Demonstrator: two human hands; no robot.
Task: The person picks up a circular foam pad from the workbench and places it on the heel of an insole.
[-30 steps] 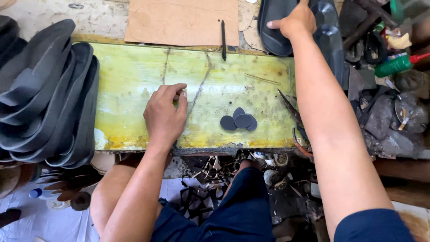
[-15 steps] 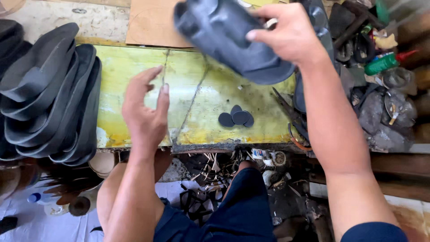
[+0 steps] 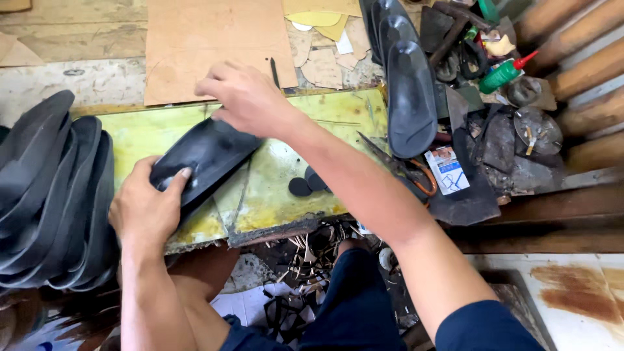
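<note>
Right now both of your hands are on one black shoe sole (image 3: 207, 155), which lies flat and slantwise on the yellow-green work board (image 3: 286, 188), its long axis running from about 8 o'clock to 2 o'clock. Your left hand (image 3: 144, 207) sits at the sole's 8 o'clock end, fingers curled over the edge and the thumb pressed on its top face, so that hand is clamped on the sole. Your right hand (image 3: 249, 97) comes in from 4 o'clock along the forearm and rests at the sole's 2 o'clock end, fingers bent down together onto its upper edge; whether they pinch it or only press it I cannot tell.

At 9 o'clock from the sole, just beside your left hand, stands a thick stack of black soles (image 3: 49, 195), leaning one on another. At 3 o'clock from it, on the bare board, lie a few small dark round discs (image 3: 307, 184), touching each other and near your right forearm. Farther toward 3 o'clock, scissors with orange handles (image 3: 403, 170) lie at the board's edge. At 2 o'clock a row of black soles (image 3: 406, 84) overlaps, running away from you. A brown cardboard sheet (image 3: 214, 39) lies at 12 o'clock, partly under your right hand, with a thin dark tool (image 3: 275, 73) just beside your knuckles. A green bottle with a red nozzle (image 3: 504, 73) rests among clutter well off at 2 o'clock.
</note>
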